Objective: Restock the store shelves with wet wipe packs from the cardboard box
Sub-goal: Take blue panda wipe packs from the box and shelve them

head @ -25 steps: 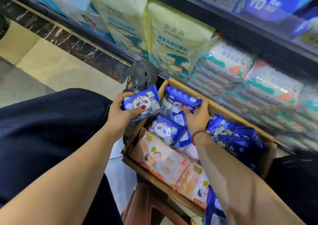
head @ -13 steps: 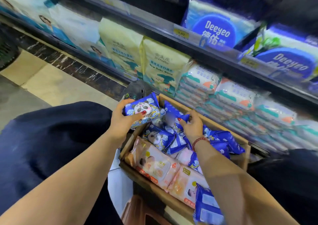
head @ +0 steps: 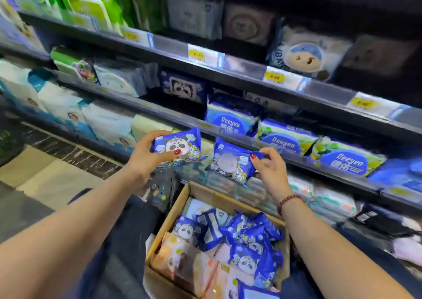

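Sitting far left: white-and-teal packs (head: 61, 109) on the bottom shelf, blurred.
Left hand: my left hand (head: 146, 159) holds a blue panda pack (head: 177, 148) up in front of the shelving, printed face toward me.
Left fingers: curled round the pack's left end, thumb (head: 170, 156) pressed on the front; gripping, not spread.
Clog: grey clog with charms (head: 162, 189) just below my left hand, beside the box's far left corner.
Shelf panda pack: one pack of the same print (head: 182, 88) stands on the middle shelf, above the gap between my hands; blurred.
Box: cardboard box (head: 180, 205) low between my forearms, top open.
Box contents: loose blue panda packs (head: 246, 237) heaped at the far and right side, pink packs (head: 189, 264) along the near left side.
Second pack: second blue panda pack (head: 230, 164) tilted, just right of the first, not touching it, in front of the shelf rail (head: 296, 161).
Right hand: my right hand (head: 271, 173) holds that pack by its upper right corner.
Right fingers: thumb and forefinger (head: 266, 150) pinching the corner; the others loosely curled.
Bracelet: red bead bracelet (head: 290, 200) on my right wrist.
Right shelf: blue Deeyeo packs (head: 342, 161) lined up behind the rail.
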Available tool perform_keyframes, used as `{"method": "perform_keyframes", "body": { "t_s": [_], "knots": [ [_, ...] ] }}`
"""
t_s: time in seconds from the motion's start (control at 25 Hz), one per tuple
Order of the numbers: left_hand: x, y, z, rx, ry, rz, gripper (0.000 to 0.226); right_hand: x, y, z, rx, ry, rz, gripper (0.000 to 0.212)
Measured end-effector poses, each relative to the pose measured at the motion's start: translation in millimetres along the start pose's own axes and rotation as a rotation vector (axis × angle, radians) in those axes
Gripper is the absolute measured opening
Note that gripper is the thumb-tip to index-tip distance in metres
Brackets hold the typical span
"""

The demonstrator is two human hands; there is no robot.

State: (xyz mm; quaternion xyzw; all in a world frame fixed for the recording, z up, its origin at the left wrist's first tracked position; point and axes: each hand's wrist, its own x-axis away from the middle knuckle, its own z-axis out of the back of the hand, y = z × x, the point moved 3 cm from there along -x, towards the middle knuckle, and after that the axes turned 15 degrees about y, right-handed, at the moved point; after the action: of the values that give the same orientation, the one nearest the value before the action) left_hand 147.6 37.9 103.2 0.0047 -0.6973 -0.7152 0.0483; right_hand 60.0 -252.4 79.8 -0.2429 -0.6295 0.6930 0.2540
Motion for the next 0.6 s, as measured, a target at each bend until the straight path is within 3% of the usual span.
{"method": "perform_keyframes", "body": {
  "t_s": [0.32,0.6],
  "knots": [
    [-6.3,198.6,-35.8,0.127,-0.187,-0.373,0.059,6.3,-213.6,60.4,-0.254,0.135,0.345,0.018],
    [10.7,319.0,-62.4,0.126,-0.356,-0.533,0.071,6.7,-327.2,99.8,-0.305,0.340,0.467,0.021]
  ]
}}
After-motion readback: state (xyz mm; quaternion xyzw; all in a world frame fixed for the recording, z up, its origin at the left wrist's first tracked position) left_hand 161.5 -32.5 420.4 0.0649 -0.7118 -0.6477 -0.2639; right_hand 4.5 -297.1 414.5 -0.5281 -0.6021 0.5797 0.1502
